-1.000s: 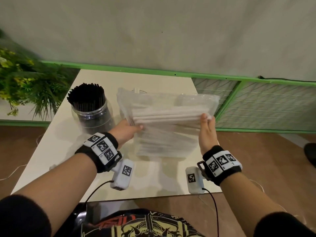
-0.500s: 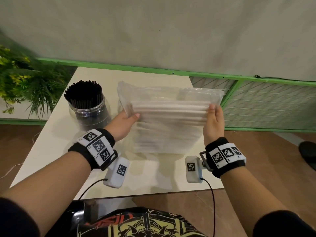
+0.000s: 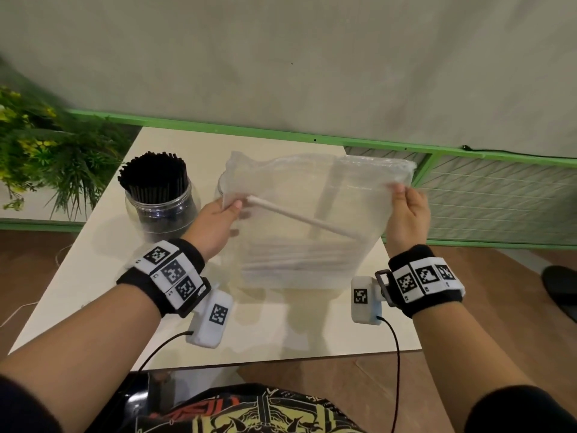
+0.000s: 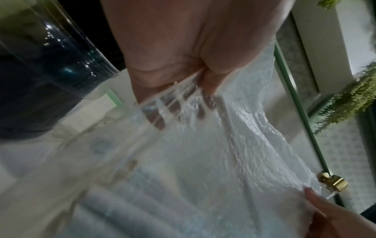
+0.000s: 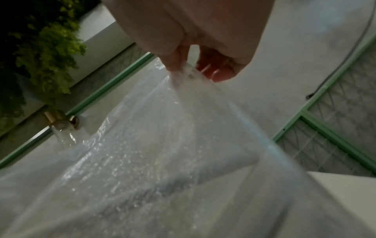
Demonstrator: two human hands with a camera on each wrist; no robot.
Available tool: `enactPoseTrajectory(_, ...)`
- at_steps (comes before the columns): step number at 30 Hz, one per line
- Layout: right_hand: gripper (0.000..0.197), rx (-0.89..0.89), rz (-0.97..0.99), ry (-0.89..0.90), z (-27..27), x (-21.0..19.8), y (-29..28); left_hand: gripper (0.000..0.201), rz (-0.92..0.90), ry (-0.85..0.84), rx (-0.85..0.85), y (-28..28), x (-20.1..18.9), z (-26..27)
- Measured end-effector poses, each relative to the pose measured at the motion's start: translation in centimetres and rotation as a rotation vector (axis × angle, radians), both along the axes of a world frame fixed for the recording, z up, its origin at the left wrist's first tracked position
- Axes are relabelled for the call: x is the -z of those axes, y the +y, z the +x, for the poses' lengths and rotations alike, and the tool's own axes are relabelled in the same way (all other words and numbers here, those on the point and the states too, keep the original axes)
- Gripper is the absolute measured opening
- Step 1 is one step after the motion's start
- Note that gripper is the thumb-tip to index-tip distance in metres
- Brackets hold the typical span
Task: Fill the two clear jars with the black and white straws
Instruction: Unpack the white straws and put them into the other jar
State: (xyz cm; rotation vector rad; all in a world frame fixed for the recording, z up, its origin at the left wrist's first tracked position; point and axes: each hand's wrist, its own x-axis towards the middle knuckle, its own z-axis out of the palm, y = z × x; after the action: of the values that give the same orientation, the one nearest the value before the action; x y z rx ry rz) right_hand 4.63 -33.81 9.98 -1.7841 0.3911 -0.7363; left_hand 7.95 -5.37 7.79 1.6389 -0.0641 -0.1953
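Observation:
A clear plastic bag (image 3: 312,189) of white straws (image 3: 299,257) hangs upright over the cream table (image 3: 281,326). Most straws lie bunched at its bottom, and one white straw (image 3: 303,217) slants loose across the middle. My left hand (image 3: 218,220) pinches the bag's left edge, its fingers (image 4: 162,104) showing through the plastic. My right hand (image 3: 406,210) pinches the right edge near the top (image 5: 183,69). A clear jar (image 3: 160,198) packed with black straws (image 3: 153,173) stands to the left. A second clear jar (image 3: 220,185) is mostly hidden behind the bag.
Leafy green plants (image 3: 40,157) fill the far left. A green rail (image 3: 281,135) runs along the wall behind the table, with a green wire mesh panel (image 3: 499,201) at right. The table's right edge lies just under my right wrist. A dark shoe (image 3: 562,292) sits on the wooden floor.
Both hands moved from gripping the straw bundle through the bag to pinching the bag's upper side edges. The straws dropped to the bottom, one left slanting. The bag is held higher.

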Motion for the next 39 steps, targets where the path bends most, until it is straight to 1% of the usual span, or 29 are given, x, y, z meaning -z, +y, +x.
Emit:
enactPoseTrajectory(3, 0.018, 0.018, -0.091, 0.015, 0.1, 0.2, -0.3, 0.026, -0.016, -0.03, -0.077, 0.3, 0.2, 0.3)
enactPoseTrajectory(4, 0.018, 0.007, -0.109, 0.037, 0.2, 0.5, -0.4, 0.026, 0.012, -0.043, -0.094, 0.6, 0.5, 0.6)
enactPoseTrajectory(6, 0.019, -0.022, -0.154, 0.109, 0.1, 0.9, -0.2, 0.021, 0.141, -0.077, -0.107, 1.4, 1.1, 1.0)
enactPoseTrajectory(8, 0.018, 0.005, -0.175, 0.123, 0.2, 0.8, 0.0, 0.018, 0.218, -0.114, -0.123, 1.9, 0.9, 1.3)
enactPoseTrajectory(10, 0.018, 0.047, -0.124, 0.035, 0.1, 0.3, 0.3, 0.017, 0.198, -0.159, -0.152, 2.1, 0.2, 1.3)
enactPoseTrajectory(11, 0.021, 0.068, -0.113, 0.002, 0.0, 0.0, 0.4, 0.012, 0.193, -0.166, -0.166, 2.1, -0.1, 1.2)
enactPoseTrajectory(12, 0.022, 0.083, -0.126, 0.019, 0.1, 0.1, 0.3, 0.006, 0.191, -0.162, -0.168, 2.1, -0.3, 1.2)
enactPoseTrajectory(14, 0.019, 0.065, -0.155, 0.111, -0.2, 0.2, 0.4, 0.009, 0.221, -0.154, -0.161, 2.1, -0.2, 1.1)
enactPoseTrajectory(15, 0.017, 0.058, -0.172, 0.116, -0.3, 0.1, 0.4, 0.01, 0.239, -0.162, -0.17, 2.1, -0.2, 1.1)
enactPoseTrajectory(18, 0.02, 0.049, -0.079, -0.021, -0.4, -0.5, 0.4, 0.007, 0.23, -0.209, -0.225, 2.2, -0.3, 1.3)
enactPoseTrajectory(19, 0.02, 0.025, -0.07, -0.03, -0.3, -0.3, 0.1, 0.008, 0.246, -0.2, -0.22, 2.2, -0.1, 1.4)
enactPoseTrajectory(21, 0.015, -0.018, -0.081, 0.076, 0.0, -0.2, -0.1, 0.016, 0.324, -0.143, -0.168, 2.2, 0.1, 1.5)
enactPoseTrajectory(22, 0.015, -0.011, -0.081, 0.106, 0.1, -0.2, 0.0, 0.02, 0.347, -0.126, -0.158, 2.0, 0.2, 1.5)
enactPoseTrajectory(23, 0.016, 0.007, -0.084, 0.083, 0.2, -0.2, 0.0, 0.02, 0.345, -0.138, -0.171, 1.8, 0.1, 1.6)
enactPoseTrajectory(25, 0.023, 0.037, -0.033, -0.047, 0.3, -0.6, 0.2, 0.011, 0.289, -0.212, -0.23, 1.3, -0.5, 1.8)
enactPoseTrajectory(26, 0.025, 0.036, -0.006, -0.072, 0.2, -0.7, 0.2, 0.008, 0.271, -0.232, -0.244, 1.2, -0.7, 2.0)
enactPoseTrajectory(27, 0.025, 0.037, 0.009, -0.051, 0.3, -0.5, 0.0, 0.007, 0.27, -0.232, -0.239, 1.1, -0.5, 2.1)
enactPoseTrajectory(30, 0.022, 0.06, 0.1, 0.124, 0.6, 0.3, 0.0, 0.006, 0.294, -0.143, -0.195, 1.1, 0.8, 2.4)
enactPoseTrajectory(31, 0.02, 0.07, 0.116, 0.128, 0.7, 0.4, 0.0, 0.005, 0.274, -0.126, -0.198, 1.1, 1.1, 2.5)
enactPoseTrajectory(33, 0.007, 0.094, 0.124, 0.066, 0.6, -0.2, 0.5, 0.01, 0.21, -0.114, -0.205, 0.8, 1.2, 2.6)
enactPoseTrajectory(34, 0.02, 0.122, 0.083, 0.02, 0.3, -0.8, 0.9, 0.013, 0.192, -0.114, -0.197, 0.7, 1.1, 2.6)
enactPoseTrajectory(35, 0.041, 0.135, 0.002, -0.023, 0.0, -1.4, 1.4, 0.015, 0.189, -0.113, -0.181, 0.6, 1.0, 2.5)
enactPoseTrajectory(36, 0.057, 0.122, -0.109, -0.074, -0.3, -2.1, 2.1, 0.015, 0.201, -0.104, -0.158, 0.4, 0.8, 2.3)
enactPoseTrajectory(37, 0.069, 0.072, -0.243, -0.117, -0.6, -2.8, 3.0, 0.015, 0.208, -0.098, -0.132, 0.4, 0.8, 2.2)
enactPoseTrajectory(38, 0.079, -0.018, -0.39, -0.125, -0.8, -3.2, 4.0, 0.015, 0.207, -0.091, -0.108, 0.2, 0.6, 2.0)
enactPoseTrajectory(39, 0.091, -0.119, -0.55, -0.084, -0.8, -3.5, 4.9, 0.014, 0.201, -0.09, -0.085, 0.1, 0.5, 1.8)
